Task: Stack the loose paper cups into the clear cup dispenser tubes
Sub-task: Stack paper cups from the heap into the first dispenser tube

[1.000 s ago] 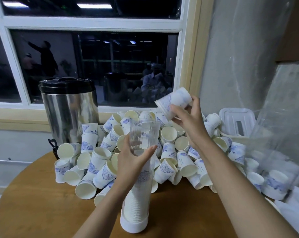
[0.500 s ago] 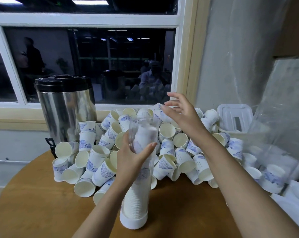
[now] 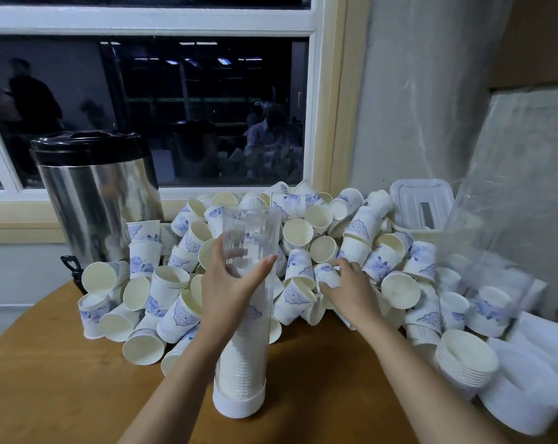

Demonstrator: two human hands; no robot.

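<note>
in the middle of the frame the clear dispenser tube (image 3: 248, 232) stands upright on the brown worktop (image 3: 63, 379), its lower part filled with stacked cups (image 3: 242, 363). the left hand (image 3: 229, 290) is wrapped around its middle. just to the right, the right hand (image 3: 351, 290) has fingers curled on one loose cup (image 3: 327, 274) at the front of the pile (image 3: 303, 232).

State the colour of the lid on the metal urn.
Black lid; the head view shows it best.

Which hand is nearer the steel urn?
Left. The left hand grips the clear tube, just right of the steel urn; the right hand is farther right, beyond the tube, grasping a paper cup.
</note>
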